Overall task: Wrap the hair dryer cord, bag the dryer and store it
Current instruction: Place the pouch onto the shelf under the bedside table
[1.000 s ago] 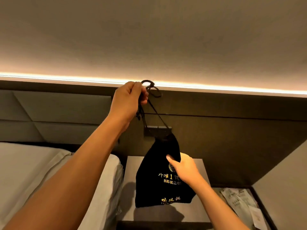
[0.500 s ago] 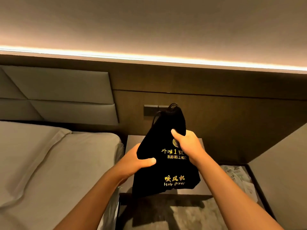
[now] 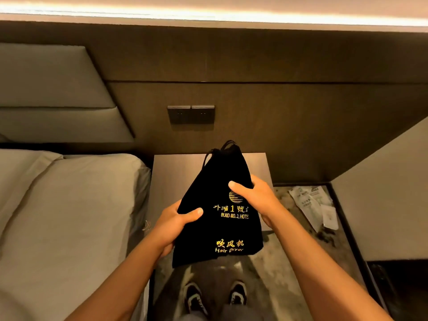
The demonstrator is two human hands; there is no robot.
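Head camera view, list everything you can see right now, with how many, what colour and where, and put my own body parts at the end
drawstring bag: one, black with gold lettering, cinched shut, held in both hands in front of the nightstand
nightstand: one, grey-brown top, between bed and wall
bed: one, light grey bedding, left side
headboard panels: grey padded, upper left
switch plates: two, dark, on the wall above the nightstand
paper packets: several, white, on the floor at right
light strip: one, warm white, along the top
shoes: two, dark, bottom centre
left hand: gripping the bag's left edge
right hand: gripping its right side
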